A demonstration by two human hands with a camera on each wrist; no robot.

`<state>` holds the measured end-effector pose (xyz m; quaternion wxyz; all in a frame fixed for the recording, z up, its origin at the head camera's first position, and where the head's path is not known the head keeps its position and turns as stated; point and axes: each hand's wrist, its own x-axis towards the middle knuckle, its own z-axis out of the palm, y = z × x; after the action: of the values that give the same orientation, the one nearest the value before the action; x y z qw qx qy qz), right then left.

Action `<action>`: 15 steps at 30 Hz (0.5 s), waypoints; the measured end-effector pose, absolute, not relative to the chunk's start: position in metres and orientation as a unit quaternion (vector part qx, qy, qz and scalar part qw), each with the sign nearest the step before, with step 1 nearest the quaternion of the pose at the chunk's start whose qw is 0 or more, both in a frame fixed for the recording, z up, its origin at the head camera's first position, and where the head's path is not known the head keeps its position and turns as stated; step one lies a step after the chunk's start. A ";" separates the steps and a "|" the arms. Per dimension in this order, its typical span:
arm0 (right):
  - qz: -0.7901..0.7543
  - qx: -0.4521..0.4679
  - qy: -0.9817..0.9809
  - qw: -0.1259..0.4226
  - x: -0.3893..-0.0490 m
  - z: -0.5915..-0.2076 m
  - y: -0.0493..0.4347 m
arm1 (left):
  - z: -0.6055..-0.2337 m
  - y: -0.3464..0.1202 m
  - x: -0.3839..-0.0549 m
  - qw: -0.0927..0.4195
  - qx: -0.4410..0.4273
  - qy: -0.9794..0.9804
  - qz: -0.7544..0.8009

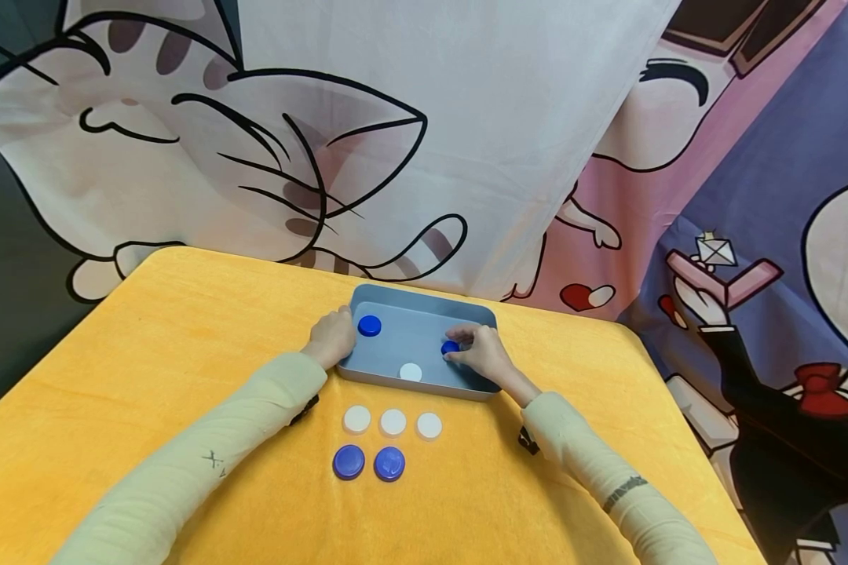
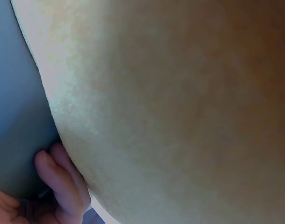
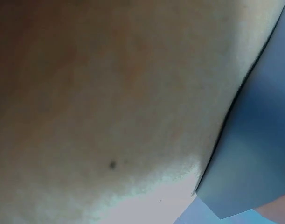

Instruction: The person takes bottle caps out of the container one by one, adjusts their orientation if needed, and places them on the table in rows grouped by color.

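Cream sleeves [image 1: 205,455] nearest, over a yellow surface [image 1: 431,510]. Next, two blue discs [image 1: 389,464] side by side; then a row of three white discs [image 1: 392,423]. Beyond, a grey-blue tray [image 1: 403,333], with one white disc [image 1: 411,372] inside by the near wall. Pinched by the right hand [image 1: 486,353], toward the tray's right end: a blue disc [image 1: 449,347] (lifted or resting, cannot tell). Gripped by the left hand [image 1: 332,337]: the tray's left edge. Just inside, a second blue disc [image 1: 370,326]. Behind, a cartoon backdrop [image 1: 509,157].
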<state>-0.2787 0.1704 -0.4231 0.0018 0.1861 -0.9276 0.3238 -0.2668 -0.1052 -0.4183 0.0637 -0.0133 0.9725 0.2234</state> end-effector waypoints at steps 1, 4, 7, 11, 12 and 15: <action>0.324 0.185 -0.928 0.002 -0.279 -0.423 0.171 | -0.418 -0.105 -0.267 0.064 -0.013 0.973 0.223; 0.329 0.183 -0.927 0.006 -0.279 -0.424 0.170 | -0.418 -0.105 -0.266 0.063 -0.010 0.973 0.221; 0.334 0.180 -0.925 0.007 -0.279 -0.424 0.170 | -0.418 -0.105 -0.266 0.064 -0.010 0.973 0.221; 0.337 0.170 -0.926 0.006 -0.279 -0.423 0.170 | -0.418 -0.105 -0.267 0.067 -0.012 0.973 0.221; 0.336 0.169 -0.927 0.006 -0.279 -0.422 0.170 | -0.417 -0.105 -0.267 0.067 -0.012 0.973 0.221; 0.337 0.168 -0.926 0.010 -0.279 -0.422 0.170 | -0.417 -0.105 -0.267 0.069 -0.014 0.972 0.223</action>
<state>-0.2788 0.1700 -0.4216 0.0102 0.1675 -0.9264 0.3370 -0.2672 -0.1047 -0.4169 0.0687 -0.0138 0.9724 0.2226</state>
